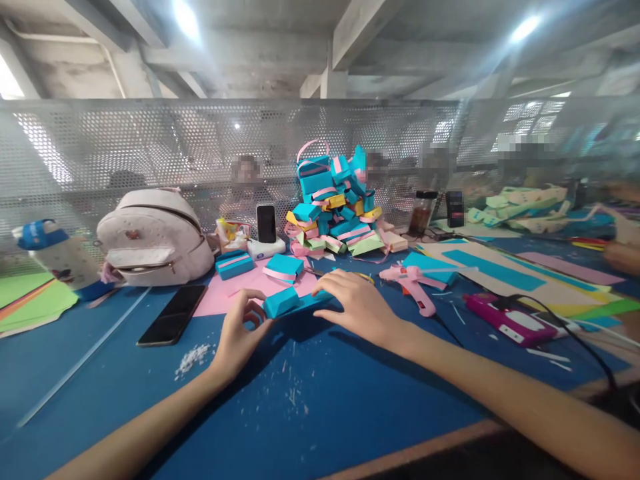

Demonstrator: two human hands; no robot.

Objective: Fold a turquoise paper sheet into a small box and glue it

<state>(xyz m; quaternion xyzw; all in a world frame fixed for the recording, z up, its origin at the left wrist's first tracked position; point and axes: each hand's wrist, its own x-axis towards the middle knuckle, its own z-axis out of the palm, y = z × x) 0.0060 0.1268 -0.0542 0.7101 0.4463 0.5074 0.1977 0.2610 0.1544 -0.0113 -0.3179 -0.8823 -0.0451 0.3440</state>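
Note:
A small blue paper box [281,303] with a long flap is held just above the table in front of me. My left hand [245,323] pinches its left end between thumb and fingers. On the other side, my right hand [353,300] grips the flap, its fingers curled over the top and partly hiding it. Just behind lie two more blue paper boxes, one with a pink band [283,268] and another farther left [234,265], by a sheet of pink paper [220,293]. To the right of my right hand rests a pink glue gun [413,287] with a glue stick in it.
A heap of blue, pink and yellow paper boxes [335,207] stands by the mesh partition [200,143]. Leftward are a black phone [173,315], a pale backpack [155,240] and a bottle [63,260]. A purple device [510,320] with a cable and paper sheets [493,267] lie right.

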